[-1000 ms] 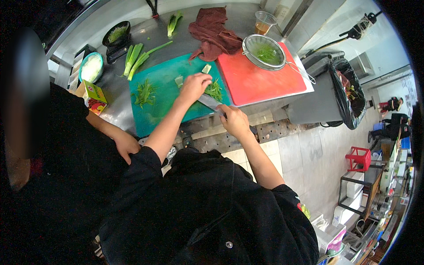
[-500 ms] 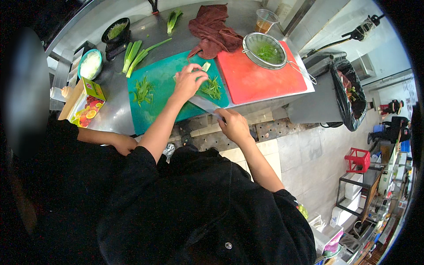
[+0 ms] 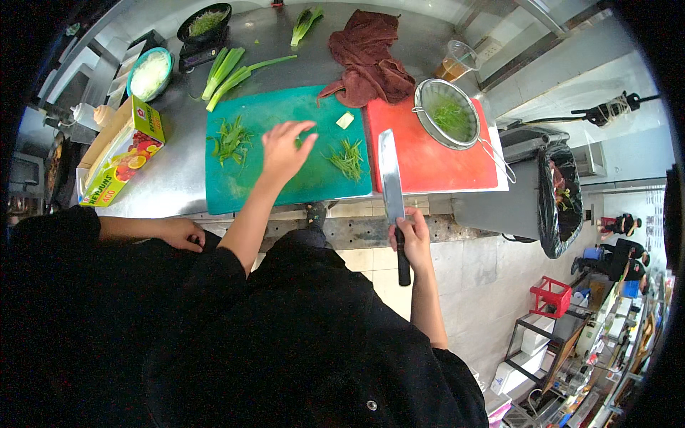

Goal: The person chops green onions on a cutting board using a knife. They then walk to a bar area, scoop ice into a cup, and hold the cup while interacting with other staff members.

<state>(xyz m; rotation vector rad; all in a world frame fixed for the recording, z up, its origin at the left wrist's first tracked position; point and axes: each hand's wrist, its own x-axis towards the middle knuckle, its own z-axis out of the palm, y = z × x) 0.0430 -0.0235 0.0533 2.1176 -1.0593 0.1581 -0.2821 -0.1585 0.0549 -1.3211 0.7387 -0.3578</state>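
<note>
steel desk (image 3: 178, 178) below me: my left hand (image 3: 284, 146) spread flat over the green board (image 3: 285, 189), right hand (image 3: 412, 239) gripping the cleaver (image 3: 390, 175) clear of the cut greens (image 3: 347, 157).

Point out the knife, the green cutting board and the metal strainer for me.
Long steel-bladed knife (image 3: 390, 175): head view, middle of the blade.
Green plastic cutting board (image 3: 246, 182): head view, bare patch near its front left.
Round metal mesh strainer (image 3: 428, 132): head view, left rim.

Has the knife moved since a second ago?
Yes. The knife, held by the right hand, has come off the green cutting board toward the red board.
</note>
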